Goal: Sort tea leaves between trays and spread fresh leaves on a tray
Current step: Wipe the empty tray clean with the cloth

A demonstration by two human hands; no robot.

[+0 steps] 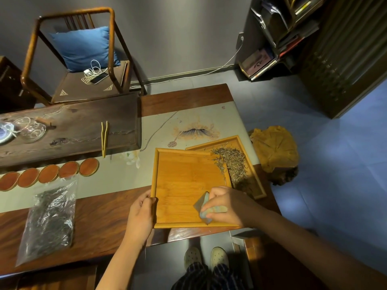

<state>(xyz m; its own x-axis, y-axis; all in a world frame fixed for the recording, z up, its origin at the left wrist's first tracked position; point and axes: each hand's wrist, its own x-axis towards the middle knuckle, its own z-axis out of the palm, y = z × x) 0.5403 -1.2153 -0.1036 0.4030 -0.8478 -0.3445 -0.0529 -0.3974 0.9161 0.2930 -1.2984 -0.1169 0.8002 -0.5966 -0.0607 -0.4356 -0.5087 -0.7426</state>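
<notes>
Left hand is clamped on the near tray, fingers curled over its left rim near the front corner, thumb on the outside. Right hand sits inside that same tray at its front right corner, fingers bunched around a folded grey-blue cloth, pressing it to the wood; one pointed fold pokes out just left of the fingertips. Beyond the right hand's knuckles lies the far tray, tucked partly under the near tray's right edge, and on it the pale dried tea leaves sit heaped, a few strands straggling over the near tray's rim. Well left of the left hand's fingers, a clear bag of dark tea lies flat on the table. Past it runs a row of round coasters, and beyond those, bamboo tongs rest on the dark tea board.
</notes>
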